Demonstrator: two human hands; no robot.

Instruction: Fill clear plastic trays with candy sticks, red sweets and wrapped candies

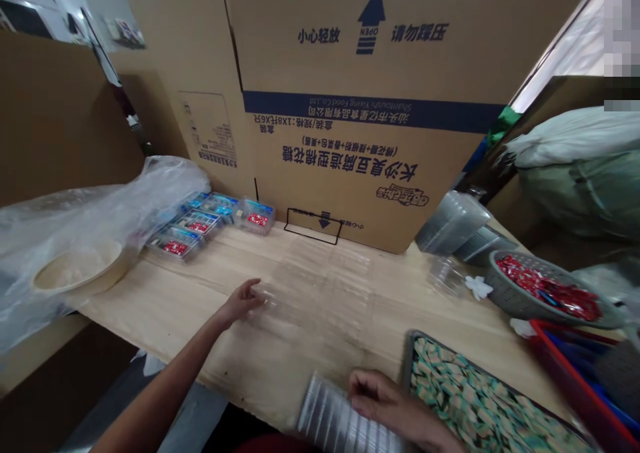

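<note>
My left hand (246, 301) is over the middle of the table, its thumb and fingers pinching the edge of a clear plastic tray (273, 309). More clear trays (345, 293) lie flat on the wood beyond it, their outlines faint. Close to my body, my right hand (383, 399) has its fingers curled at the upper edge of a stack of ribbed clear plastic trays (333, 416). The fingertips are partly hidden there. Just right of that hand is a dark tray (411, 353) full of small green and tan pieces (470, 386).
Tall cardboard boxes (325, 73) wall off the back. Filled clear packs (177, 241), a cream bowl (80, 283) and plastic sheeting (100, 206) sit left. At right are a grey basket (520, 293) of red packets, a red crate (565, 379) and clear containers (447, 226). A black wire frame (313, 241) stands centrally.
</note>
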